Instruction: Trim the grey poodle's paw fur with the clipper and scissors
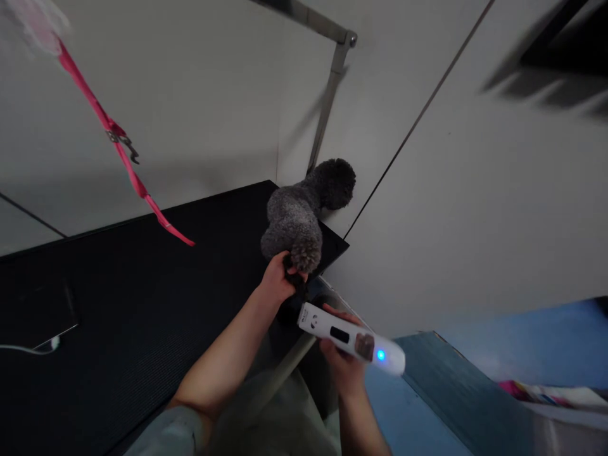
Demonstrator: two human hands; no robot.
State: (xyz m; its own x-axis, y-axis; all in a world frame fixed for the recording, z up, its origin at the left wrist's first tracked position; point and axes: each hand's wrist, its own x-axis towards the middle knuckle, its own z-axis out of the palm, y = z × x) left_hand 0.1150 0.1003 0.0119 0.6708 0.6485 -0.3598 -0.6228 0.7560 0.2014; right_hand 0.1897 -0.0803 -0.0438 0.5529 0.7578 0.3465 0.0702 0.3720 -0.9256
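A grey curly-haired dog (294,212) is at the far right corner of the black table, its dark head (339,183) turned away toward the wall. My left hand (280,278) is closed around one of its legs, and a dark furry paw (299,285) sticks out past the fingers. White pet clippers (351,339) with a glowing blue light lie in my right hand (344,361), fingers wrapped around the body. Their blade end points at the paw, close to it; whether it touches the fur I cannot tell.
The dog is on a black ribbed grooming table (142,304) against the wall. A metal arm (327,101) rises behind it. A pink strap (128,164) with a metal clip hangs at left. A white cable (28,347) lies on the table; a grey-blue box-like surface (451,386) stands lower right.
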